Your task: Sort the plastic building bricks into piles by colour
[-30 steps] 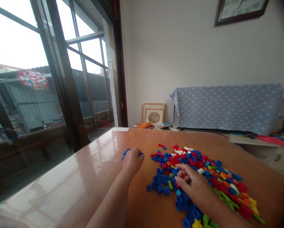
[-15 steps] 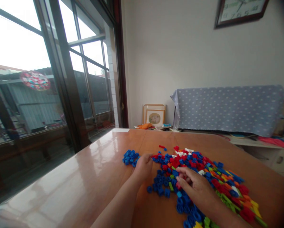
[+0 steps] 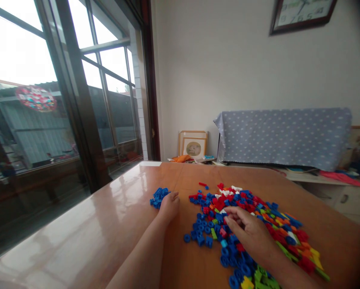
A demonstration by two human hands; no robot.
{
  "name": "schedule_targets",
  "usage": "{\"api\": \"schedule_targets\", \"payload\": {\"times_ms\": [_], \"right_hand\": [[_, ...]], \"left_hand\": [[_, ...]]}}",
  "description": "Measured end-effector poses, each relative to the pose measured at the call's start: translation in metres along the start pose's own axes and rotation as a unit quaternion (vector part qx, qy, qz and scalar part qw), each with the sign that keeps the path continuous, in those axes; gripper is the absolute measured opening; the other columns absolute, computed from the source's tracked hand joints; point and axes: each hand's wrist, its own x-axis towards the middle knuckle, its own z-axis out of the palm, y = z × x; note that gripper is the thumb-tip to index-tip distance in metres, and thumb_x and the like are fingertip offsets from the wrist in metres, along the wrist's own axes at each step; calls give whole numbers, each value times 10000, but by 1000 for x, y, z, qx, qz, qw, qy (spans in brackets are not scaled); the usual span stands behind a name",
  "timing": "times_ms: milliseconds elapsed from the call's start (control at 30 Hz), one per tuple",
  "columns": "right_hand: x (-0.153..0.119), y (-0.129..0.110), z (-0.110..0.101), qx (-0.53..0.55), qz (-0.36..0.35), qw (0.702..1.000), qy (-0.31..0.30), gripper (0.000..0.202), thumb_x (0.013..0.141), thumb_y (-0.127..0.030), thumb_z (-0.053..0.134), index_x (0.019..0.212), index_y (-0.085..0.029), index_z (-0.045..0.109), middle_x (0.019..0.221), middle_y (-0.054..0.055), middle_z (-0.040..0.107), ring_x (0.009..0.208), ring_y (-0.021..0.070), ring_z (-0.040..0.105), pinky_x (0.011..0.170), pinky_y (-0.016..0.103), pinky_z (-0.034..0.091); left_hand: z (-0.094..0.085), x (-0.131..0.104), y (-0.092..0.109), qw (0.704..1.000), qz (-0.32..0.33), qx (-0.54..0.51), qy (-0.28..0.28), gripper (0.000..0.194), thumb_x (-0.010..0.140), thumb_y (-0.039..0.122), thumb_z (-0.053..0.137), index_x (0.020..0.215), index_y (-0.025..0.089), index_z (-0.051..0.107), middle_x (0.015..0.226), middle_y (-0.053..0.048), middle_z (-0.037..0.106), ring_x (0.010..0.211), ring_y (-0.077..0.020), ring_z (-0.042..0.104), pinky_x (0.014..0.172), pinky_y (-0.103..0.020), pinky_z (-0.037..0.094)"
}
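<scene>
On the brown table lies a large spread of small plastic pieces in blue, red, green, orange, white and yellow. A smaller heap of blue pieces sits to its left. My left hand is at the right edge of that blue heap, fingers curled together; whatever it may hold is hidden. Over the middle of the large spread is my right hand, thumb and fingers apart, with no piece visible in its grasp. Blue ring-shaped pieces lie near it.
A red stick piece lies beyond the spread. Past the table are framed pictures, a cloth-covered object on a low cabinet, a wall clock and a window at left.
My left hand has moved left from the edge of the large spread to the small blue heap. My right hand stays over the spread. The view has shifted slightly.
</scene>
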Motion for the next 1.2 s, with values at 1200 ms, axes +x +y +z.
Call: {"api": "schedule_targets", "payload": {"times_ms": [1200], "right_hand": [[22,48,-49,-178,71,979,70,331,871,-315,478,1084,-213,710,968,51,740,867,209,669,735,301,461]], "left_hand": [[15,-51,73,943,202,33,-263,276,843,190,474,977,213,714,936,-19,700,848,-182,616,741,-240,456]]}}
